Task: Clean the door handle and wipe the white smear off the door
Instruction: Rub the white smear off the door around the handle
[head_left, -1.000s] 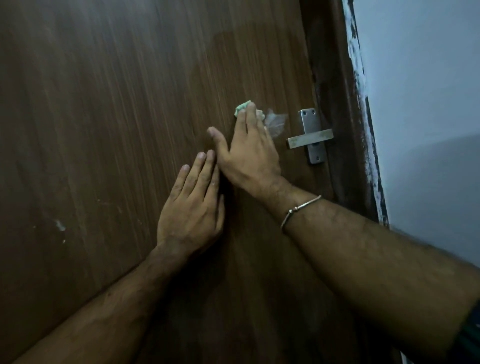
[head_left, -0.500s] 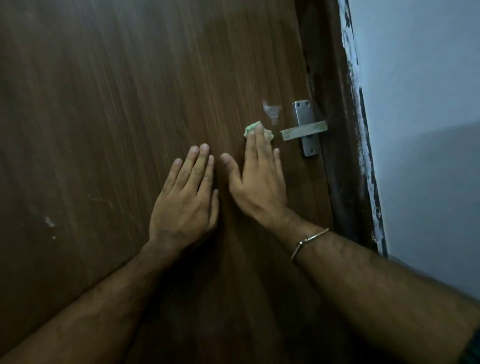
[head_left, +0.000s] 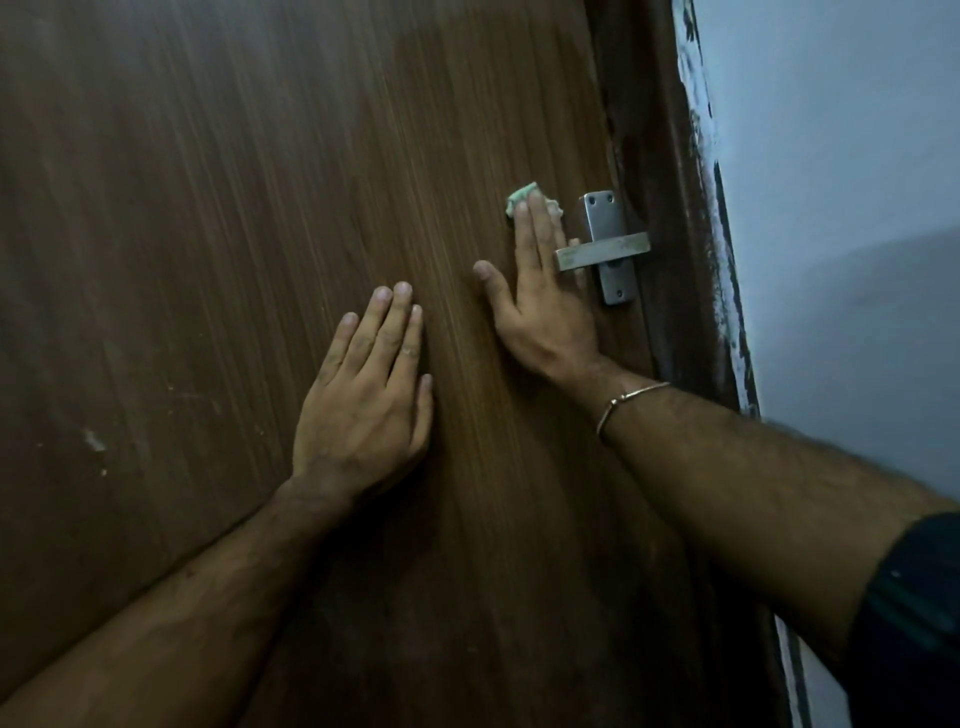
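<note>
A dark brown wooden door (head_left: 260, 208) fills the view. Its metal lever handle (head_left: 605, 250) sits on a steel plate near the right edge. My right hand (head_left: 540, 306) lies flat on the door just left of the plate, fingers pressing a small green-and-white cloth (head_left: 522, 196) against the wood. Its outer fingers pass behind the lever. The white smear is hidden under the cloth and fingers. My left hand (head_left: 366, 400) rests flat on the door lower left, fingers together, holding nothing.
The dark door frame (head_left: 670, 208) runs down the right side, with chipped white paint along its edge. Beyond it is a pale blue wall (head_left: 841, 208). Small pale scuffs (head_left: 93, 441) mark the door at the left.
My right hand slid the cloth down and then back up and right, over the spot where the white smear showed. The smear is no longer visible. My left hand stayed pressed on the door.
</note>
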